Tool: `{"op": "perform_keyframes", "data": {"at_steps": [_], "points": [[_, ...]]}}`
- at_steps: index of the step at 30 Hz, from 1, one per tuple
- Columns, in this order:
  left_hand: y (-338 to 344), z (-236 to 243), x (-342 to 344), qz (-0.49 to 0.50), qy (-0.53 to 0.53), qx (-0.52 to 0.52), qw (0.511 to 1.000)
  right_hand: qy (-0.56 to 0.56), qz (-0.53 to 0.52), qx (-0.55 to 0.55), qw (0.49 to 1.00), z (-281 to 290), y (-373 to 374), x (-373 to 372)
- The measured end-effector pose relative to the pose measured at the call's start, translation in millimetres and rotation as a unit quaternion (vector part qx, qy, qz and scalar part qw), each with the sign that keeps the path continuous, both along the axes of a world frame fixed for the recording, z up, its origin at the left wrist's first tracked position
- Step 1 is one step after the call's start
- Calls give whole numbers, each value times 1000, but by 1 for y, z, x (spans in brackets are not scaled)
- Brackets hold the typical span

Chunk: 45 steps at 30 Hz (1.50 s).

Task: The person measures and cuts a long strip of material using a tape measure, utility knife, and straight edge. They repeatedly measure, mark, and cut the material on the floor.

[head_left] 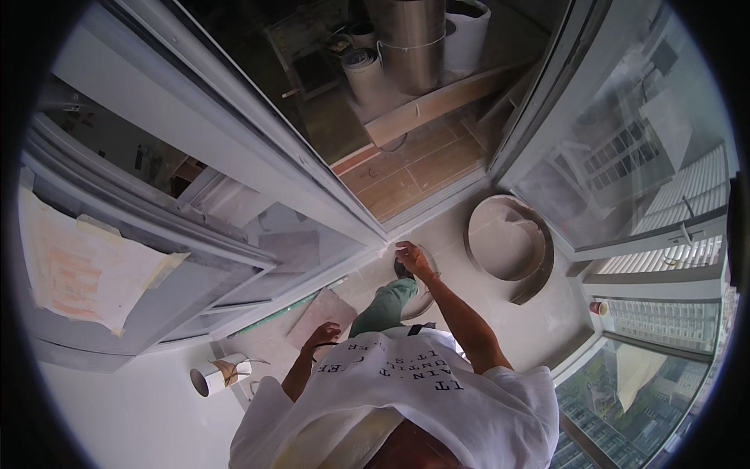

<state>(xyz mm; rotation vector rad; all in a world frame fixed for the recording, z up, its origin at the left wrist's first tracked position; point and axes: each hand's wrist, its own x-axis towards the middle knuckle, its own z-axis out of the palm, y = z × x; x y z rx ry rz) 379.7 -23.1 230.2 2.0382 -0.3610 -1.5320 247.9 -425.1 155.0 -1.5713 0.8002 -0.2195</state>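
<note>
both hands look free. r hand (409, 256) is out over the floor nr the doorway, fingers loosely bent & apart, nothing seen btw them; l hand (319, 336) hangs lower, fingers also apart, nothing seen in it. nearest l hand is the pinkish flat board (320, 311), lying on the floor just past it; curled strip (541, 270) lies on the tiles to the right of r hand, well apart from it.

step in hand is prob just moving about on foot, so best done w/ eyes down: dark shoe (402, 268) set flat, clear of board edge & strip's loose end, hands free for balance.

containers: beyond the doorway, tall metallic cylinder (410, 59) w/ cord round it, contents n/a from here; white bucket (470, 39), dark inside, can't tell w/ what; pale tub (363, 80) holds smth rolled, prob sheet. small reddish cup (598, 308) by the window, contents unclear.
</note>
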Motion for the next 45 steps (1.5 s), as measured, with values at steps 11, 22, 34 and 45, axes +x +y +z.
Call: {"op": "perform_keyframes", "data": {"at_steps": [11,22,34,45], "points": [[-53,46,25,235,20,-176,956,51,164,-103,980,28,-194,255],[-194,19,-28,467,149,85,867,28,241,201,949,-73,-370,254],[-398,97,9,390,-176,35,903,66,508,-172,842,24,-547,356],[-524,295,249,390,-420,-67,816,-31,698,-136,702,98,-298,503]]}}
